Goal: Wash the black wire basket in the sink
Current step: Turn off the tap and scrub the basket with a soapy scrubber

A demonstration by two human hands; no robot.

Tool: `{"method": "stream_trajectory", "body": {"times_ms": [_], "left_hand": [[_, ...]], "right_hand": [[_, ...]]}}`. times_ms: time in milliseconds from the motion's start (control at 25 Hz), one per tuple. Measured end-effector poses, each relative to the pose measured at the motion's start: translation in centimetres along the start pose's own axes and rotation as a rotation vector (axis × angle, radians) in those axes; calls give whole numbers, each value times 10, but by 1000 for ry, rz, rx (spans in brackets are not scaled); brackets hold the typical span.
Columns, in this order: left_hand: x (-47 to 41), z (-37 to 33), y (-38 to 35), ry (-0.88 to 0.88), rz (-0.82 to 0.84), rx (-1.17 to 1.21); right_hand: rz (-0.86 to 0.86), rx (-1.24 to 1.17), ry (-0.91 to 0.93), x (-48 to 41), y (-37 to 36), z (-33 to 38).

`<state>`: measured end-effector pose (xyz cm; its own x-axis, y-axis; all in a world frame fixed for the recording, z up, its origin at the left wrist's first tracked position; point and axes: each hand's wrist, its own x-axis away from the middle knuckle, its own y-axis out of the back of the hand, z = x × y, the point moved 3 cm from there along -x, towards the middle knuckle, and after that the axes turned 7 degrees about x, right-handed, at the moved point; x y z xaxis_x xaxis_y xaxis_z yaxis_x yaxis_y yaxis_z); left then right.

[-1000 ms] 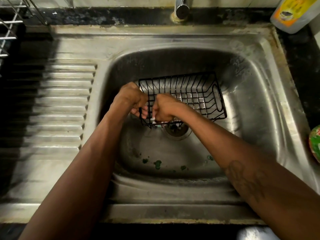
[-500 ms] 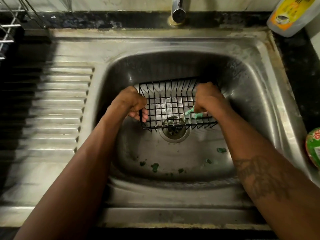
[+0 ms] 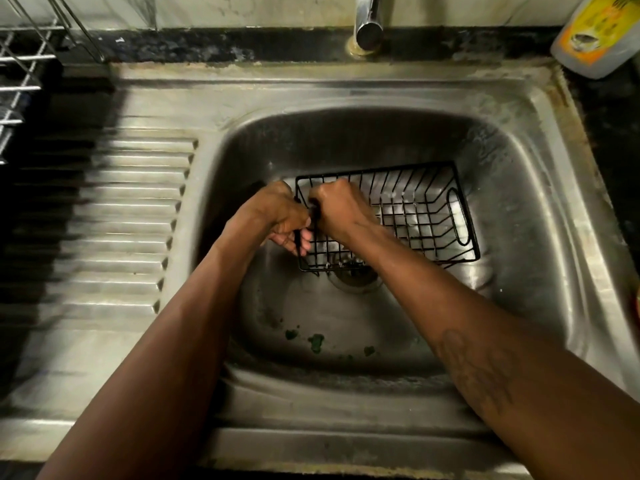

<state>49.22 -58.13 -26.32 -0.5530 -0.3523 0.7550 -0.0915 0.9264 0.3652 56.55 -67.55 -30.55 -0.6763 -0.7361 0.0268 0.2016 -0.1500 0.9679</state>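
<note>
The black wire basket [image 3: 419, 216] lies tilted in the steel sink [image 3: 530, 188], over the drain [image 3: 353, 282]. My left hand [image 3: 277, 216] grips the basket's left end from outside, fingers curled round the wires. My right hand [image 3: 341, 209] is a tight fist inside the basket, pressed against that same left end right beside the left hand. The green scrubber it held a moment ago is hidden inside the fist. The basket's right end with its oval handle loop is free.
The tap [image 3: 369, 27] stands behind the basin with no water running. A soap bottle [image 3: 595, 32] is at the back right. A ribbed drainboard [image 3: 131, 220] and a metal dish rack [image 3: 20, 81] lie to the left. Green scraps [image 3: 316, 340] dot the basin floor.
My right hand has moved from the basket's right end back to its left end, next to the left hand. The basket has shifted slightly right. The left hand kept its grip.
</note>
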Motion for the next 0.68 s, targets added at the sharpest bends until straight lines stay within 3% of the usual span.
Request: {"method": "stream_trajectory", "body": {"times_ms": [120, 360, 480, 600, 680], "left_hand": [[-1, -1, 1, 4, 5, 12], [-3, 2, 6, 16, -29, 17], [-10, 4, 16, 19, -109, 48], [-8, -2, 26, -229, -374, -127], [-3, -5, 26, -284, -369, -98]], "right_hand": [[26, -91, 8, -1, -2, 2], [-35, -93, -304, 22, 31, -58], [-213, -145, -215, 21, 52, -64], [-427, -239, -159, 13, 61, -44], [-433, -285, -120, 8, 56, -29]]}}
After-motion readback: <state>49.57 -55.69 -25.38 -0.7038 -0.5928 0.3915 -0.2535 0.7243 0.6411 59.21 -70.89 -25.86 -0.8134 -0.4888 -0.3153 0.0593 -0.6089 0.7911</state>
